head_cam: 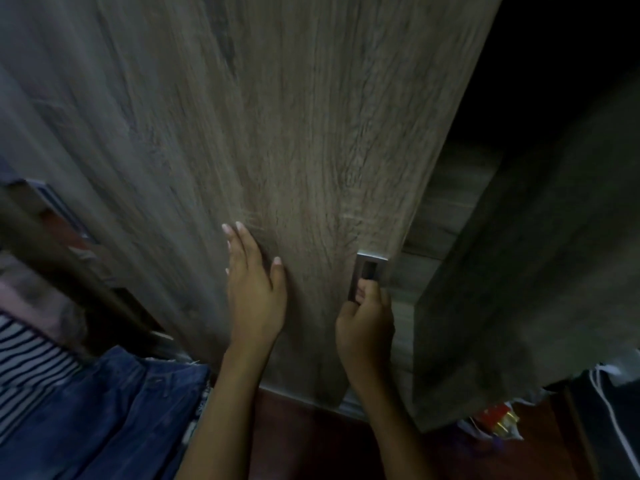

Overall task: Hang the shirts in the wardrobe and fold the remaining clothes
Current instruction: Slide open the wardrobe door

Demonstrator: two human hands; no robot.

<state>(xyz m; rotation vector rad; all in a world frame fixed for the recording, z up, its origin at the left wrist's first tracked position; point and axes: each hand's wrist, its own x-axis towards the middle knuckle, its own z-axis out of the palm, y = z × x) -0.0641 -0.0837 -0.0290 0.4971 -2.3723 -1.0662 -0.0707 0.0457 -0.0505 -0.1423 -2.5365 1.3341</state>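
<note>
A grey-brown wood-grain wardrobe door fills most of the view. My left hand presses flat against its face, fingers straight. My right hand curls its fingers into the recessed metal handle near the door's right edge. To the right of the door edge a dark gap opens into the wardrobe, with a second wood panel beside it. A blue denim garment and a striped black-and-white garment lie at the lower left.
A dark wooden rail or frame runs diagonally at the left. Dark red floor shows below the door. At lower right sit a red-and-white packet and a dark garment with a white cord.
</note>
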